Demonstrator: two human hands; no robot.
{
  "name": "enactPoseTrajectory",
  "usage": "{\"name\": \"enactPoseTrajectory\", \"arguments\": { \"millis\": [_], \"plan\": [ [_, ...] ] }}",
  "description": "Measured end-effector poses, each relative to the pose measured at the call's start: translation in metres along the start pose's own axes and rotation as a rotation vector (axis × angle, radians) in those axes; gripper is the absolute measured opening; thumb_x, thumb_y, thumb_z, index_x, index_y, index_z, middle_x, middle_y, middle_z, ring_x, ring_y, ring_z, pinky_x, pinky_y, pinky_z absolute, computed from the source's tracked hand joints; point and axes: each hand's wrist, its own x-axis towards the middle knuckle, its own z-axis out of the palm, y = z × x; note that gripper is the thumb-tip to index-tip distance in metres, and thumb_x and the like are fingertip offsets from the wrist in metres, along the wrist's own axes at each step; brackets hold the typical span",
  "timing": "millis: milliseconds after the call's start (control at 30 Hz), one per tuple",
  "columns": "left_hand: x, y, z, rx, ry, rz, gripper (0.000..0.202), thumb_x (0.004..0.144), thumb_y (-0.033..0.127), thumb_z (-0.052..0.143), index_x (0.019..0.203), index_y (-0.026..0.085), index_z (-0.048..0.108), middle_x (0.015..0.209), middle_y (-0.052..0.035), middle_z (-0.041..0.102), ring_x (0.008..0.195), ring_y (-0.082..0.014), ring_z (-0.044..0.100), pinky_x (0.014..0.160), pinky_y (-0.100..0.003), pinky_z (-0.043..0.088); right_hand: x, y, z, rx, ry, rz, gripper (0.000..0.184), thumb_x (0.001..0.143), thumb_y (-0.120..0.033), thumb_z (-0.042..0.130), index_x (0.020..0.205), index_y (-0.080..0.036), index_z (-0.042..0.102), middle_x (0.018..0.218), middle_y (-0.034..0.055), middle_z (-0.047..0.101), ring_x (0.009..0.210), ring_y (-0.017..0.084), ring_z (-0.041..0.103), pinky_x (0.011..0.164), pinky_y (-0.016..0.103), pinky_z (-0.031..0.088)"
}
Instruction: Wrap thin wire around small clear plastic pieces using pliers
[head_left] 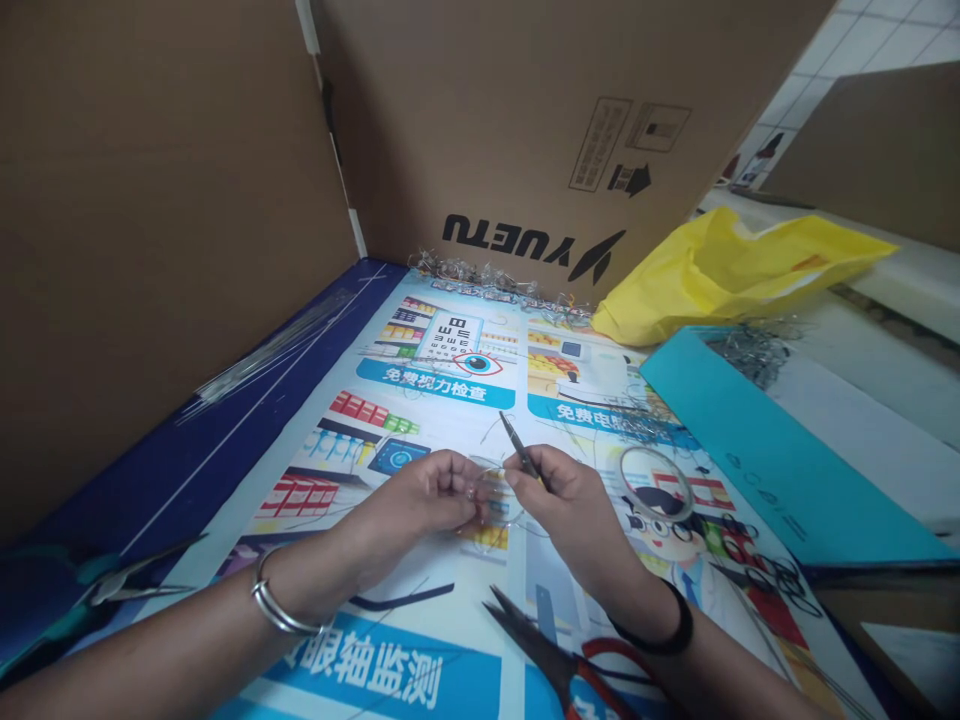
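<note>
My left hand (439,492) is closed in a pinch on a thin silvery wire (491,470), with a small shiny bit near the fingertips. The wire curves across the gap toward my right hand (566,500). Fingers of that right hand wrap round a slim dark pointed tool (516,440), its tip pointing up and away; whether it is a pen or tweezers I cannot tell. Scissors (551,655) with red-and-black handles lie open just below the right hand. A coil of clear line or wire (657,483) rests right of it.
Teal-handled pliers or cutters (97,590) lie at left. Straight wires (270,355) rest on the blue surface. Tall cardboard (480,130) walls the back, with wire pieces (487,275) along its foot. A yellow bag (712,270), teal box (780,450) and black rings (780,580) sit at right.
</note>
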Motion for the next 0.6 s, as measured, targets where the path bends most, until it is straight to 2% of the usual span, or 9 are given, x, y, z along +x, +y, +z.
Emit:
{"name": "enactPoseTrajectory", "arguments": {
  "millis": [200, 367, 600],
  "plan": [
    [0.0033, -0.0066, -0.0081, 0.043, 0.016, 0.008, 0.01, 0.073, 0.017, 0.062, 0.078, 0.014, 0.054, 0.073, -0.0018, 0.062, 0.062, -0.0103, 0.055, 0.064, -0.026, 0.041, 0.0012, 0.0086, -0.0017, 0.076, 0.001, 0.008, 0.011, 0.076, -0.028, 0.055, 0.078, -0.018, 0.06, 0.067, -0.0031, 0.052, 0.061, 0.01, 0.042, 0.055, 0.022, 0.034],
    [0.0013, -0.0049, -0.0069, 0.12, 0.06, 0.007, 0.015, 0.074, 0.025, 0.063, 0.075, 0.014, 0.055, 0.069, -0.0013, 0.06, 0.061, -0.0107, 0.054, 0.062, -0.026, 0.04, 0.0022, 0.0111, -0.0018, 0.122, -0.016, 0.021, 0.013, 0.076, -0.03, 0.055, 0.077, -0.018, 0.059, 0.067, -0.0031, 0.05, 0.061, 0.009, 0.04, 0.055, 0.022, 0.033],
    [-0.0003, -0.002, -0.0054, 0.147, 0.09, -0.001, 0.015, 0.073, 0.026, 0.063, 0.075, 0.014, 0.055, 0.066, -0.0003, 0.059, 0.061, -0.0109, 0.053, 0.06, -0.024, 0.039, 0.0017, 0.0086, -0.0013, 0.132, -0.041, 0.03, 0.013, 0.077, -0.03, 0.055, 0.075, -0.018, 0.059, 0.065, -0.0036, 0.048, 0.061, 0.009, 0.038, 0.055, 0.022, 0.031]
  ]
}}
